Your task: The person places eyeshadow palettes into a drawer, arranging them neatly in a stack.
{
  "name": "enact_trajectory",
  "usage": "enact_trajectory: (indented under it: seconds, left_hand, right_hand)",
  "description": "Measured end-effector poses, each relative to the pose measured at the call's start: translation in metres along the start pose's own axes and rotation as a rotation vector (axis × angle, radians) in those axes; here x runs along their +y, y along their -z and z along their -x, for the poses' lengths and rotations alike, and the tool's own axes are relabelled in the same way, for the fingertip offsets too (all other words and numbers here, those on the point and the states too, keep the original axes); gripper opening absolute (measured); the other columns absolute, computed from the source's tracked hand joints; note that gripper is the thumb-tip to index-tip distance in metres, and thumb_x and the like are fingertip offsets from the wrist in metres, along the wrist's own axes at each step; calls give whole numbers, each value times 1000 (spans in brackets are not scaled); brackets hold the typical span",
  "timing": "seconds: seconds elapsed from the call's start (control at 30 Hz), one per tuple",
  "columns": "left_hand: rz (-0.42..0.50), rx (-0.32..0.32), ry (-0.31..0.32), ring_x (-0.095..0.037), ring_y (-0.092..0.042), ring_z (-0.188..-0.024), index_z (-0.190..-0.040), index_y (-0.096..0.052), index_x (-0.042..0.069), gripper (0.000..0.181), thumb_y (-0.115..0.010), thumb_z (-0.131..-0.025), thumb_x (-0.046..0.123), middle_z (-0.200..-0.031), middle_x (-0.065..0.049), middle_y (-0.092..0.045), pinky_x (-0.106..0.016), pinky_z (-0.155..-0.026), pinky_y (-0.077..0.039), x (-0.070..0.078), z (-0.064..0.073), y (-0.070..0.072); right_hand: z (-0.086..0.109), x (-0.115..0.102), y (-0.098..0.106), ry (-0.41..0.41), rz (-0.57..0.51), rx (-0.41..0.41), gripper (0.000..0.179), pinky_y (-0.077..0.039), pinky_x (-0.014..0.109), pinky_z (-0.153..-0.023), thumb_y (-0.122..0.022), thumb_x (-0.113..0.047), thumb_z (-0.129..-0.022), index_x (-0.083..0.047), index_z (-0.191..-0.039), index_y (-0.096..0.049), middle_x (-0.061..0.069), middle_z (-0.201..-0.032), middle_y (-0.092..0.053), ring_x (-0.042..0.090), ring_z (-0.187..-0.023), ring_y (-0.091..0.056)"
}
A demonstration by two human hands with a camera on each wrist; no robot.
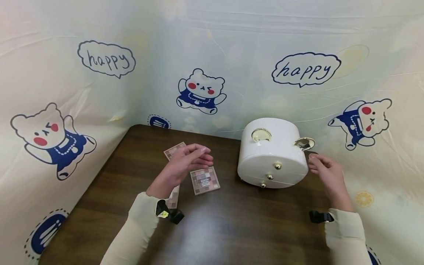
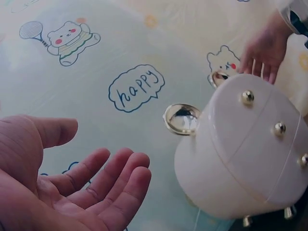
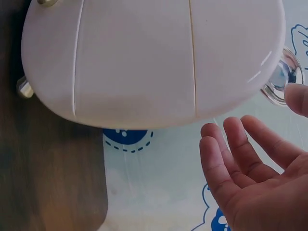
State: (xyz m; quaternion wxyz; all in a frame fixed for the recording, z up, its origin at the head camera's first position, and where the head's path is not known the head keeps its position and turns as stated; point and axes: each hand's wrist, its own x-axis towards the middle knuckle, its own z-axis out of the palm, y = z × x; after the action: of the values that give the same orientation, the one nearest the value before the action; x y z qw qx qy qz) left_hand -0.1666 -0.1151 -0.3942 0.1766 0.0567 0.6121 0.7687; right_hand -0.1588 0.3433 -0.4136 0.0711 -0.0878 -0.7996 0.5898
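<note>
Right grip (image 1: pixel 327 174) beside box (image 1: pixel 273 152), palettes (image 1: pixel 205 180) opposite

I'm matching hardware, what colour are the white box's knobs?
Gold knobs, clearest in the left wrist view.

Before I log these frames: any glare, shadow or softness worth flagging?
Head: soft glare on the brown table, shadow right of the white box, lettering on the checkered square nearest the box too soft to read surely; left wrist: reflections in the gold ear nearer the left hand; right wrist: pale streaked highlights near the box's edge, table dim.
</note>
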Motion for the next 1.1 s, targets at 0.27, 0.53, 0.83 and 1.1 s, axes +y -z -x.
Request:
enact_trajectory:
  seconds: [0.27, 0.53, 0.83, 1.1]
  left_hand:
    - [106, -97, -29, -29, -71, -94, -114, -65, -5, 28, -55, -105, 20, -100, -16, -71, -43, -89, -56, -9, -3, -18]
    - [162, -147, 38, -27, -71, -89, -111, -65, -10, 32, -58, -104, 20, -98, -16, -71, -39, -86, -58, -26, -16, -39]
    - [282, -222, 152, -25, -72, -84, -107, -67, -7, 25, -57, -104, 15, -93, -15, -71, -38, -82, -59, -47, -35, -85]
    - [374, -265, 229, -24, -71, -84, -110, -65, -9, 28, -56, -104, 16, -92, -14, -72, -42, -88, -57, -67, -54, -128]
  right_hand:
    - [-6, 4, -2, -29, 41, -37, 34, -55, 15, -72, -65, -33, -99, -6, -121, -68, -18, -93, -67, 0, -80, -67]
    - [-10, 2, -8, -57, 153, -49, 64, -55, 16, -73, -64, -43, -98, 7, -137, -55, -16, -97, -62, 0, -82, -64]
    - [-10, 1, -7, -47, 148, -56, 61, -56, 18, -74, -64, -41, -98, 7, -135, -57, -16, -96, -63, 1, -82, -64]
    - [-11, 3, -8, -42, 149, -51, 61, -56, 20, -75, -64, -42, -98, 7, -134, -58, -16, -96, -63, 2, -82, -64]
